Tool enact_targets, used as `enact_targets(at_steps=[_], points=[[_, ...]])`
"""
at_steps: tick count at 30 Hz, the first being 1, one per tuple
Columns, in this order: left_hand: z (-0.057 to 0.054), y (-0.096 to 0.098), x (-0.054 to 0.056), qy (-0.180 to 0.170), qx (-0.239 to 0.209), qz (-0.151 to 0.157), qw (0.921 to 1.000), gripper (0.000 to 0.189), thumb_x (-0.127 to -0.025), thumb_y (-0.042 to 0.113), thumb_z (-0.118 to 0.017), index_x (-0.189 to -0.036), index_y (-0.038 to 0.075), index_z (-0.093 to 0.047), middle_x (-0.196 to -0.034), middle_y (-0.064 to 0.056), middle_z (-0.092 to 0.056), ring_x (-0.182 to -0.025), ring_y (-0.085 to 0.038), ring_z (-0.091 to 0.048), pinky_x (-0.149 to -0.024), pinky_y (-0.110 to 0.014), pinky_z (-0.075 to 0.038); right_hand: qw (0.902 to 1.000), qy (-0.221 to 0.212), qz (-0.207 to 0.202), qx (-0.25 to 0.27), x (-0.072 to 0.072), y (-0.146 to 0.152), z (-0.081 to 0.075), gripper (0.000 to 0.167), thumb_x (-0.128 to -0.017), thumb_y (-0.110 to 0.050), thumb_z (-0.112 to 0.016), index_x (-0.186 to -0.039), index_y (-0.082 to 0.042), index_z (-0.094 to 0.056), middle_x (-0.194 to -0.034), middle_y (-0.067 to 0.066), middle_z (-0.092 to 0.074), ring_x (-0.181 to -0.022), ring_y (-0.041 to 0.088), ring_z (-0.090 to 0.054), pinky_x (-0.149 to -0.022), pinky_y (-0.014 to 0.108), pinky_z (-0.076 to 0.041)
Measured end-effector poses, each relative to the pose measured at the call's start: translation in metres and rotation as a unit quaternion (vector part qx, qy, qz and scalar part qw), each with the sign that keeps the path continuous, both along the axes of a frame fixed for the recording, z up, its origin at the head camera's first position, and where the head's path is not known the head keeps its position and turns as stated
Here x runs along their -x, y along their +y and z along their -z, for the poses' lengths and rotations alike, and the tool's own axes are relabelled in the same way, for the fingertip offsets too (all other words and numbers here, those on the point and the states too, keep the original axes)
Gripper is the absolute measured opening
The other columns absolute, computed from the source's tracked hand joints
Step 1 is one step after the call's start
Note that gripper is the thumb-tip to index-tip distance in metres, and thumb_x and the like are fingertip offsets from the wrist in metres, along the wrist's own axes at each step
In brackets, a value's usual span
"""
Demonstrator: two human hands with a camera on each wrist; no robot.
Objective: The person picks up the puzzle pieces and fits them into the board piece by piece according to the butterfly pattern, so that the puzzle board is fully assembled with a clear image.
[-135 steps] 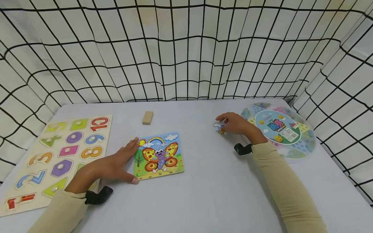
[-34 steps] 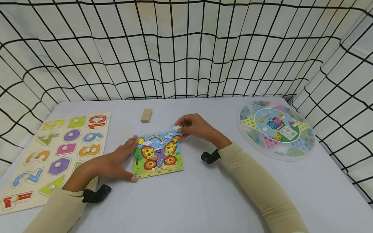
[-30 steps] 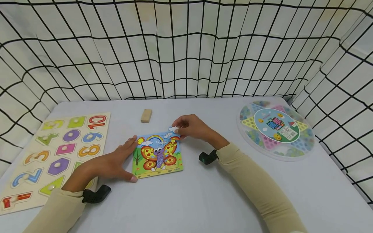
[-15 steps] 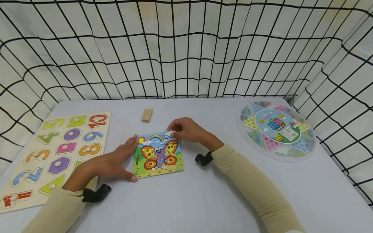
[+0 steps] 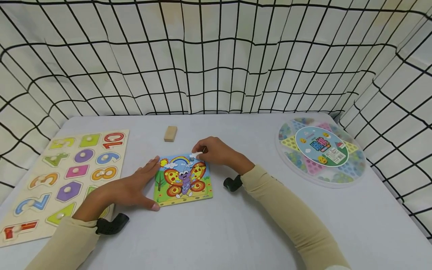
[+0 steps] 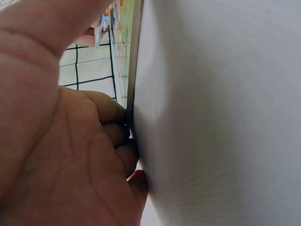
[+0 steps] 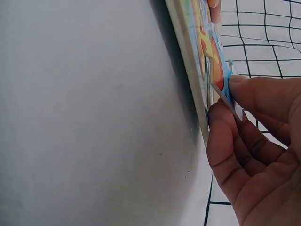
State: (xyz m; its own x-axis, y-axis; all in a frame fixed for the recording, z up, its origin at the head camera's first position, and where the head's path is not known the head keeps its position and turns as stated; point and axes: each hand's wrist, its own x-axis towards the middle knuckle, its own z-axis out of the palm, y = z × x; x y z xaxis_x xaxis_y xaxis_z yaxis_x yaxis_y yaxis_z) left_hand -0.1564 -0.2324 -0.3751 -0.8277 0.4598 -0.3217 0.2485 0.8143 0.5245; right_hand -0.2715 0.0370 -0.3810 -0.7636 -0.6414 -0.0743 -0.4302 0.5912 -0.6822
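In the head view, a square butterfly jigsaw puzzle (image 5: 185,183) lies flat on the white table. My left hand (image 5: 129,190) rests at its left edge, thumb and fingers spread, thumb by the lower corner. The left wrist view has fingertips (image 6: 115,110) against the board's side. At the top right corner, my right hand (image 5: 219,152) pinches a small puzzle piece (image 5: 196,154) between thumb and fingers. The right wrist view shows this piece (image 7: 228,96) tilted, one edge raised off the board; fingers hide part of it.
A wooden number-and-shape board (image 5: 75,172) lies at left, partly under the left forearm. A small wooden block (image 5: 170,134) sits behind the puzzle. A round clear game case (image 5: 320,150) lies at right. Black netting (image 5: 216,71) surrounds the table's back and sides.
Over several seconds my right hand has picked up the piece near the round case and brought it left to the puzzle's top right corner. My left hand has stayed at the puzzle's edge.
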Motion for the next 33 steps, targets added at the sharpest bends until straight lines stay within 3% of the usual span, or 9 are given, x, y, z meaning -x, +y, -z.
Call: enact_targets(at_steps=[14,26,33], points=[[0.0008,0.0009,0.0013,-0.003,0.005,-0.002,1.0000,0.128,-0.068,0.056,-0.082,-0.155,0.001,-0.006,-0.162,-0.015,0.008,-0.145,-0.041,0.004,-0.112,-0.061,-0.007,0.9994,0.001,0.007,-0.034,-0.0023,-0.0007,0.0018,0.023,-0.093,-0.013,-0.067,-0.115,-0.007,-0.070,-0.106,-0.001,-0.063,-0.092,0.012,-0.055,-0.079,0.020,-0.048],[0.0053,0.0022,0.0019,-0.006,-0.005,0.000,1.0000,0.128,-0.068,0.054,-0.083,-0.155,-0.001,-0.006,-0.161,-0.016,0.008,-0.145,-0.042,0.004,-0.112,-0.061,-0.007,0.9969,0.011,-0.022,-0.075,-0.0031,-0.0020,0.0049,0.030,-0.088,-0.017,-0.074,-0.117,-0.010,-0.071,-0.101,0.000,-0.053,-0.090,0.015,-0.049,-0.075,0.022,-0.044],[0.0082,0.0027,0.0018,-0.012,-0.003,0.007,0.9999,0.129,-0.070,0.055,-0.081,-0.154,-0.002,-0.002,-0.161,-0.018,0.010,-0.145,-0.042,0.004,-0.112,-0.061,-0.007,0.9944,0.012,-0.024,-0.102,-0.0044,0.0050,0.0037,0.033,-0.093,-0.022,-0.069,-0.124,-0.011,-0.067,-0.106,0.001,-0.055,-0.094,0.016,-0.051,-0.078,0.023,-0.047]])
